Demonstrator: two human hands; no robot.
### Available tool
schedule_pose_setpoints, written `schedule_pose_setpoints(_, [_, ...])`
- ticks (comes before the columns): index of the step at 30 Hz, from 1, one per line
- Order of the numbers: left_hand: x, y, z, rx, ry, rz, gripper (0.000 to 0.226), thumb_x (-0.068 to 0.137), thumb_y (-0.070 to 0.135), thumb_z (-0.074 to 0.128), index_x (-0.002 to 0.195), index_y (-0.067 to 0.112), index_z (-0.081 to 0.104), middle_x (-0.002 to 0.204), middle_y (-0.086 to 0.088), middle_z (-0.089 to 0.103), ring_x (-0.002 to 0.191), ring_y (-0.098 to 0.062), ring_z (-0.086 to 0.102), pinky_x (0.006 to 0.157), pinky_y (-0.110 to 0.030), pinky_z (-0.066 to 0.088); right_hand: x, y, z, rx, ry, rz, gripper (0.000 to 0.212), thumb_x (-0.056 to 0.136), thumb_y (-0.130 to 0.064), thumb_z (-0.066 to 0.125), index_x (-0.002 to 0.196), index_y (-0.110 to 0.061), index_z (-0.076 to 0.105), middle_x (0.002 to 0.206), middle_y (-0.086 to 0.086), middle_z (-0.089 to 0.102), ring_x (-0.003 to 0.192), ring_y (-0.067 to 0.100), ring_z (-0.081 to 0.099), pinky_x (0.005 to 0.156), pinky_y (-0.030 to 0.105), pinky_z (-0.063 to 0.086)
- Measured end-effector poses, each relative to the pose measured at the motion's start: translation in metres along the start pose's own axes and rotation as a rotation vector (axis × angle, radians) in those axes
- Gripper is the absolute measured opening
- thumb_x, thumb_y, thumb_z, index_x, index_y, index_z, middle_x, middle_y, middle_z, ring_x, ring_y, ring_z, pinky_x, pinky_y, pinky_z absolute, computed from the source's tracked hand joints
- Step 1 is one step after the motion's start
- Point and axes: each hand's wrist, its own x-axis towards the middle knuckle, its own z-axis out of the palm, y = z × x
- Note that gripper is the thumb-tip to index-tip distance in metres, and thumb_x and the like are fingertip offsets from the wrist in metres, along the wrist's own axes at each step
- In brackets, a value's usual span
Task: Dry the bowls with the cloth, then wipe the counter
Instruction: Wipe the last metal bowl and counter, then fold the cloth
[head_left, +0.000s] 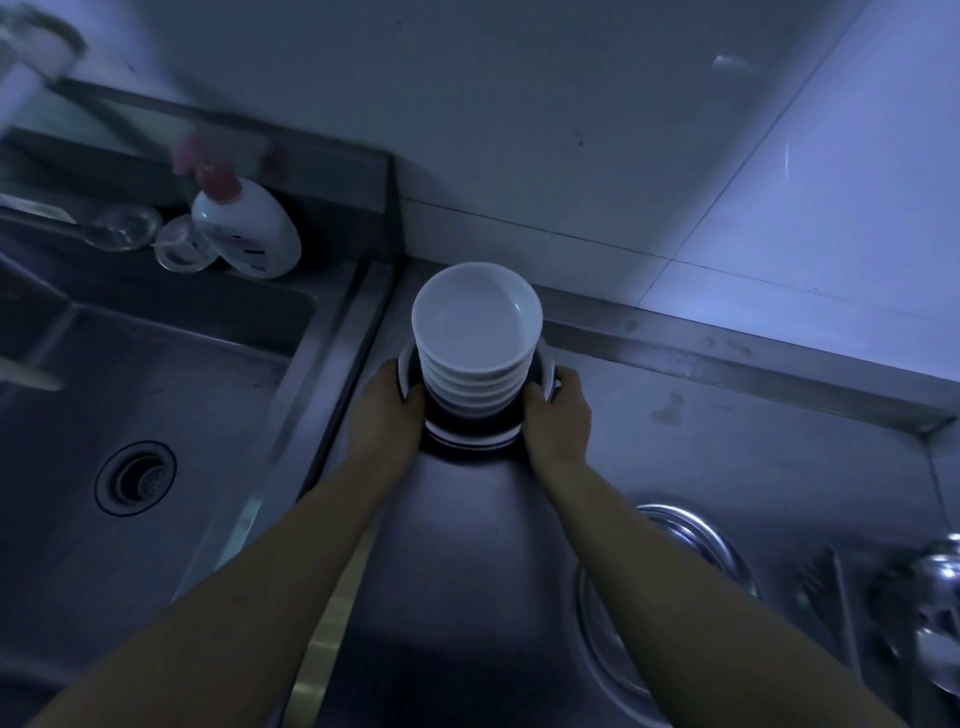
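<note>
Legible text: none.
Pump bottle (248, 228), white with a pink cap, standing behind the sink (156, 374): its label carries dark and pink marks, too blurred and dim to read. No brand, number or sign can be made out on any other item in view.

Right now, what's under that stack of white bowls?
The stack of white bowls sits inside a wider metal basin, gripped by left hand and right hand. The basin's bottom is hidden.
</note>
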Motion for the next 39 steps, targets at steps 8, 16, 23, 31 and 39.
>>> schedule_pose_setpoints(8, [0.014, 0.005, -0.003, 0.104, -0.028, 0.043, 0.021, 0.093, 0.019, 0.046, 0.102, 0.002, 0.052, 0.092, -0.015, 0.06, 0.072, -0.024, 0.052, 0.049, -0.027, 0.029, 0.007, -0.004, 0.001, 0.013, -0.054, -0.015, 0.009, 0.091, -0.027, 0.048, 0.097, -0.021, 0.047, 0.08, -0.001, 0.059, 0.073, 0.017, 0.055, 0.058, 0.028, 0.039])
schedule_pose_setpoints(16, [-0.018, -0.017, -0.015, 0.081, -0.073, 0.047, 0.022, 0.087, 0.022, 0.049, 0.108, 0.014, 0.051, 0.111, -0.009, 0.05, 0.076, -0.015, 0.049, 0.062, -0.028, 0.034, -0.038, 0.032, -0.031, -0.156, -0.117, -0.051, 0.053, 0.096, -0.031, 0.051, 0.142, -0.013, 0.032, 0.075, -0.002, 0.057, 0.076, 0.018, 0.056, 0.072, 0.029, 0.039])
schedule_pose_setpoints(23, [-0.112, -0.054, -0.033, 0.205, -0.251, 0.17, 0.05, 0.089, 0.016, 0.052, 0.138, 0.017, 0.04, 0.132, -0.006, 0.04, 0.088, -0.018, 0.052, 0.078, -0.031, 0.04, -0.203, 0.118, -0.108, -0.563, -0.223, -0.461, 0.03, 0.093, -0.022, 0.053, 0.118, -0.01, 0.063, 0.103, 0.007, 0.066, 0.091, 0.027, 0.064, 0.08, 0.035, 0.051])
schedule_pose_setpoints(31, [-0.189, -0.084, -0.043, 0.359, -0.501, 0.329, 0.052, 0.09, 0.014, 0.052, 0.141, 0.016, 0.037, 0.135, -0.007, 0.039, 0.101, -0.022, 0.052, 0.074, -0.024, 0.035, -0.327, 0.184, -0.159, -0.92, -0.48, -0.818, 0.04, 0.095, -0.044, 0.041, 0.122, -0.025, 0.065, 0.132, 0.007, 0.057, 0.128, 0.025, 0.045, 0.102, 0.036, 0.037])
schedule_pose_setpoints(39, [-0.209, -0.107, -0.064, 0.288, -0.471, 0.337, 0.048, 0.09, 0.012, 0.054, 0.137, 0.013, 0.043, 0.132, -0.008, 0.044, 0.1, -0.02, 0.052, 0.082, -0.027, 0.038, -0.316, 0.158, -0.082, -1.101, -0.565, -0.742, 0.067, 0.088, -0.065, 0.036, 0.146, -0.033, 0.031, 0.155, 0.008, 0.026, 0.143, 0.033, 0.016, 0.115, 0.047, 0.011])
